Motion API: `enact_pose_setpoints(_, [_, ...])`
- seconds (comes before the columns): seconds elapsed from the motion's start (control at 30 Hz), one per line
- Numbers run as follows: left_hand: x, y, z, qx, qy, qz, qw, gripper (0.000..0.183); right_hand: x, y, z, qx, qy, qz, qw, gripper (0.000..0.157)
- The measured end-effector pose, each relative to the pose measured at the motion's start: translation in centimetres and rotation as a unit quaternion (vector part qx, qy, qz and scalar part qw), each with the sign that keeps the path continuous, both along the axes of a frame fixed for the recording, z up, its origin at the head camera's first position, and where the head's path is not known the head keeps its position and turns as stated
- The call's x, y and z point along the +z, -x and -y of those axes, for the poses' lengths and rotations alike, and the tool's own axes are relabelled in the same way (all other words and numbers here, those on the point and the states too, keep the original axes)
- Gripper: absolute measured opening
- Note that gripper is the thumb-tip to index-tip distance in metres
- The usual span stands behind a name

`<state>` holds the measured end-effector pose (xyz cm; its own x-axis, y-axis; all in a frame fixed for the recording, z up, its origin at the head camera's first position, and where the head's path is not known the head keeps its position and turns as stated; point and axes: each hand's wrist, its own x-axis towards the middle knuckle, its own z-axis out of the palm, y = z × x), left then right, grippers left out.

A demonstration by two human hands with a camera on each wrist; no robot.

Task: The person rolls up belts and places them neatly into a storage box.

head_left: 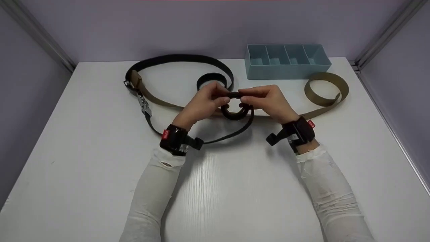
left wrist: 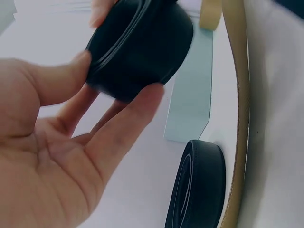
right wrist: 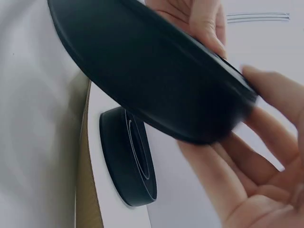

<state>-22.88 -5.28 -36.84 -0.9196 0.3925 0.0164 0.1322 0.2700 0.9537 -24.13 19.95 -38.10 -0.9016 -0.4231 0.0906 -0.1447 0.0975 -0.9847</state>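
The left hand [head_left: 202,105] and the right hand [head_left: 270,102] meet above the bench [head_left: 90,174], both pinching the coiled end of a black belt [head_left: 236,116], thumb against fingers, one hand on each side of the loop. The coil is held up off the surface; from it a strip drops and runs behind the left wrist, seemingly to the silver buckle [head_left: 144,105] lying at the left.

The belt looks light and bendy, firm enough across its width to stand in a round but likely springy, so a coil let go would probably loosen. Its smooth face may slide between layers. The best hold is a pinch through all the layers, thumb on one edge and fingers on the other; nothing about it seems fragile.

Behind it sit another black belt [head_left: 183,57], its end rolled, a tan belt [head_left: 342,86] stretching rightward, and a blue divided tray [head_left: 285,72].
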Motion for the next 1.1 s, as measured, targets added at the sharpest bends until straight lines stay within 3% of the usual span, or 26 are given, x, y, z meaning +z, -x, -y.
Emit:
enact_pose_setpoints(0.27, [0.2, -0.1, -0.3, 0.068, -0.098, 0.024, 0.9926, 0.020, -0.4, -0.1, 0.5, -0.039, 0.104, -0.018, 0.994, 0.037])
enact_pose_setpoints(0.43, [0.4, -0.1, -0.1, 0.070, -0.100, 0.037, 0.9918, 0.023, -0.3, -0.1, 0.6, -0.044, 0.106, -0.024, 0.993, 0.038])
enact_pose_setpoints(0.6, [0.4, 0.1, 0.2, 0.045, -0.070, 0.032, 0.9960, 0.026, -0.1, 0.0, 0.3, -0.035, 0.083, -0.015, 0.996, 0.037])
enact_pose_setpoints(0.8, [0.1, 0.2, 0.5, -0.021, -0.012, 0.009, 0.9997, 0.024, 0.2, -0.1, -0.3, 0.010, 0.001, 0.001, 1.000, 0.038])
enact_pose_setpoints(1.0, [0.0, 0.0, 0.8, -0.069, 0.065, 0.016, 0.9953, 0.020, 0.3, -0.1, -0.6, 0.049, -0.112, 0.004, 0.992, 0.032])
enact_pose_setpoints(1.1, [-0.1, 0.0, 0.7, -0.075, 0.066, 0.026, 0.9946, 0.019, 0.4, -0.2, -0.6, 0.054, -0.126, 0.002, 0.991, 0.032])
